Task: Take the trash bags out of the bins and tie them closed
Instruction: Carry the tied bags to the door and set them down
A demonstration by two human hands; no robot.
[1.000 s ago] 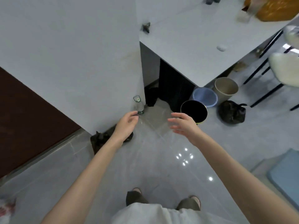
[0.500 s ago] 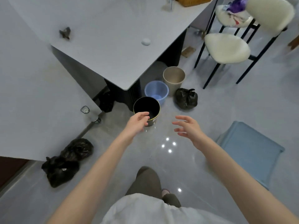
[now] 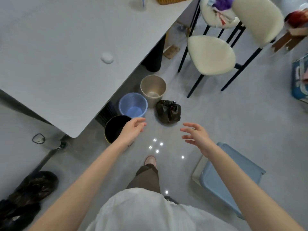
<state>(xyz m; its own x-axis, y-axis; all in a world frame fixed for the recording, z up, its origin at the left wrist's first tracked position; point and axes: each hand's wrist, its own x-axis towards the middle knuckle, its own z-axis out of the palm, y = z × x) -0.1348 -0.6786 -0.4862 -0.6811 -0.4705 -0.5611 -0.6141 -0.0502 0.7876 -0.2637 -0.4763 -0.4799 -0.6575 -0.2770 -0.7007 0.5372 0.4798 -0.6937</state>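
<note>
Head view: both grips hang empty, fingers loose and apart. The left grip (image 3: 133, 129) is over the round black bin (image 3: 114, 130), the right grip (image 3: 196, 135) off to its right. The crinkled, knotted black bag (image 3: 168, 114) lies just ahead — nearer than before.

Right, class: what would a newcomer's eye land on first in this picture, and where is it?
The left hand and right hand reach forward mid-frame, open and empty. Just beyond them three bins stand in a row along the table edge: black bin nearest, blue bin, then beige bin. A black bag sits on the floor beside the beige bin.
</note>
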